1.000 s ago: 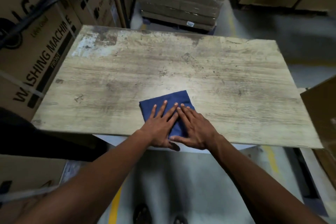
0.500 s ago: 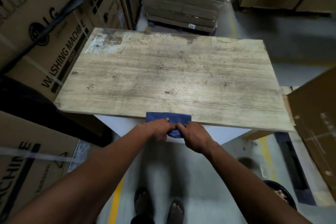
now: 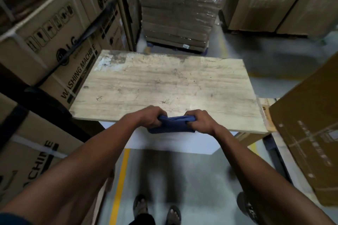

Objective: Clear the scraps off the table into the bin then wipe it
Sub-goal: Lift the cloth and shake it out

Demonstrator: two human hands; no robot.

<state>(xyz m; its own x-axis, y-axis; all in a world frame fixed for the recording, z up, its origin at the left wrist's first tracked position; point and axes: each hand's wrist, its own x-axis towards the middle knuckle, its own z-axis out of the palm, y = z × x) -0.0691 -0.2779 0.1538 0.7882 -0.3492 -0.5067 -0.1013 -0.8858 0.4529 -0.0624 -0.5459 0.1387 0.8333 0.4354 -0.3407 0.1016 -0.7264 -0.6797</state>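
A worn pale wooden table top [image 3: 164, 86] lies in front of me with no scraps showing on it. A blue cloth [image 3: 172, 124] is bunched up at the table's near edge, hanging just off it. My left hand [image 3: 149, 118] grips the cloth's left end and my right hand [image 3: 200, 121] grips its right end, both fists closed. A dark round bin [image 3: 246, 206] shows partly behind my right forearm, on the floor at the lower right.
Stacked washing machine cartons [image 3: 54, 42] stand close along the left. A large brown carton [image 3: 311, 133] stands at the right by the table's corner. A wrapped pallet stack [image 3: 177, 9] is behind the table. My feet [image 3: 157, 210] stand on grey floor by a yellow line [image 3: 118, 184].
The cloth slid from the table's middle front to its near edge and got bunched up. Both hands went from flat on it to gripping its ends. My view pulled back.
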